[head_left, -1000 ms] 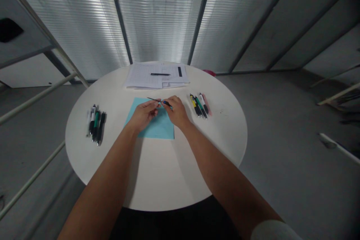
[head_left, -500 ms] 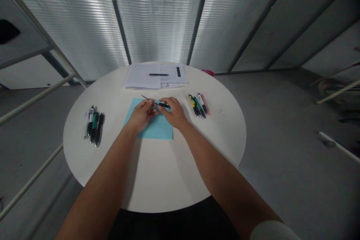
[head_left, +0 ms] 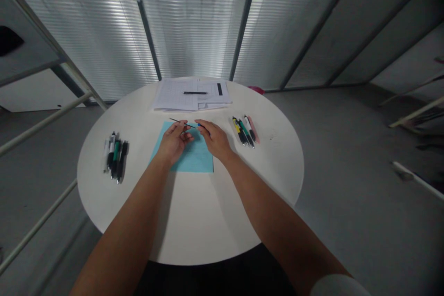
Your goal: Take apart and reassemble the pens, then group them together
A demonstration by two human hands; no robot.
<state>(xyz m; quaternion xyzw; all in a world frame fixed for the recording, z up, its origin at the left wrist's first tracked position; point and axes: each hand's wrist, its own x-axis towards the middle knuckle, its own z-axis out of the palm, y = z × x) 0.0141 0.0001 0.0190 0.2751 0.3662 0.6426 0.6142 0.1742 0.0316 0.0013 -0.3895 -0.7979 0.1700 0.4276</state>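
Over the upper part of a light blue sheet, my left hand pinches a thin dark stick, like a pen refill, that slants down toward my right hand. My right hand is closed around a small dark piece with a blue bit showing at the fingertips; most of it is hidden by the fingers. The stick's lower right end lies close to that piece, and I cannot tell whether they touch.
On the white round table, several pens lie at the left and several more at the right. Stacked papers with a black pen on top sit at the far edge. Metal rails stand left of the table.
The thin stick has shifted slightly left in my left hand. The dark piece in my right hand has turned and is now mostly covered by the fingers.
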